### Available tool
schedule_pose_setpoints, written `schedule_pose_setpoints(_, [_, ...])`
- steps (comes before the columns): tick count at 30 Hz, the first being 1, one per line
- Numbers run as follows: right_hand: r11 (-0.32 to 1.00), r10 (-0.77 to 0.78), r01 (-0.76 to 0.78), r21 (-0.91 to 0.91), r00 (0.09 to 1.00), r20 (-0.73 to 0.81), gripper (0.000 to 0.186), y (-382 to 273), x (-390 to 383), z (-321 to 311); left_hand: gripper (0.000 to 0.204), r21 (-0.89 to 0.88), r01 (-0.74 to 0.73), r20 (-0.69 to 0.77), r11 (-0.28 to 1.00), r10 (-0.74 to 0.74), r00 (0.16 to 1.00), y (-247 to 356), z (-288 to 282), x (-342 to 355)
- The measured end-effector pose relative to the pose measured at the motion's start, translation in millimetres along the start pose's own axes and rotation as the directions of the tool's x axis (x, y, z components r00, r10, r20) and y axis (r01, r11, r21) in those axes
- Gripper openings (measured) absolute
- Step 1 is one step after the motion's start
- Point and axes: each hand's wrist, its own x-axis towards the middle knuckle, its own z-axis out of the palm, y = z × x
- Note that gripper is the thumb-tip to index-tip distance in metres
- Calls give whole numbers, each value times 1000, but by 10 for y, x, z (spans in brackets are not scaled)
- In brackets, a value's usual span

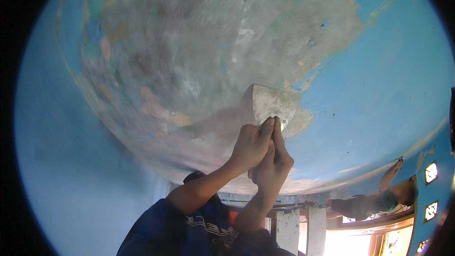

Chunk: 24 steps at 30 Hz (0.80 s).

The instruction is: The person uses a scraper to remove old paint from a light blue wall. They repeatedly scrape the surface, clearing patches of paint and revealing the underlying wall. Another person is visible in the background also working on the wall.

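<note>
A wide putty knife with a pale, smeared blade lies with its edge against the painted surface, where bare grey plaster borders blue paint. My left hand is closed on the tool, thumb and fingertips at the base of the blade. Just beside it, my right hand also grips it, fingers pressed near the same spot. The two hands touch, and they hide the handle. Both arms are raised, and the blade throws a shadow on the plaster to its left.
Patches of pink and yellow old paint mark the plaster. At the right, another person reaches an arm up to the surface. White upright boards stand below my arms, near a bright doorway and small patterned vents.
</note>
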Motion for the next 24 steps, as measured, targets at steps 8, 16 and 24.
schedule_pose_setpoints(8, [997, -36, 35, -72, 999, -22, 40, 94, 45, -86, 55, 70, -120, -24, 990, 122, 992, 8, 62, 17])
schedule_pose_setpoints(16, [1000, 25, -25, -13, 1000, 8, 41, -126, 120, -46, 57, 158, -142, -16, 977, 147, 989, 128, 61, 85])
schedule_pose_setpoints(24, [999, -10, 10, -47, 1000, 9, 41, -206, 162, -39, 54, 1, -101, -43, 995, 101, 994, 215, 68, 151])
